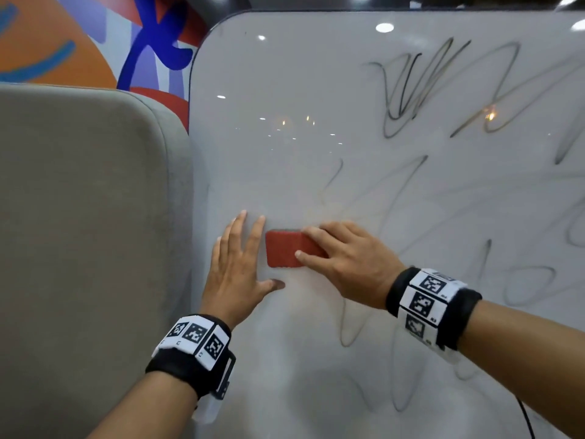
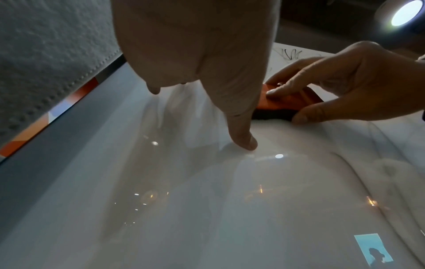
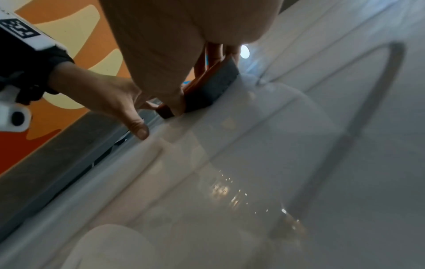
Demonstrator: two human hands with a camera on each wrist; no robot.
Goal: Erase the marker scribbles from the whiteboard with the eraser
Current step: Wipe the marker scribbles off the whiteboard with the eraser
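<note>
A red eraser point(image 1: 285, 248) with a dark felt underside lies flat against the whiteboard point(image 1: 316, 122). My right hand point(image 1: 342, 258) grips it from the right, fingers curled over its top and thumb at its lower edge. In the left wrist view the eraser point(image 2: 289, 100) shows pinched between those fingers and the thumb. My left hand point(image 1: 237, 264) presses flat on the board just left of the eraser, fingers straight and spread, thumb point(image 2: 243, 142) touching the surface. Black marker scribbles point(image 1: 443, 90) cover the board's upper right and right side; fainter smeared lines point(image 1: 348, 327) run below the hands.
A grey padded panel point(image 1: 88, 217) stands along the board's left edge. Behind it is a wall with orange, blue and red shapes point(image 1: 95, 33). Ceiling lights reflect as bright spots point(image 1: 384, 27) on the glossy board. A dark cable point(image 1: 527, 419) hangs at the lower right.
</note>
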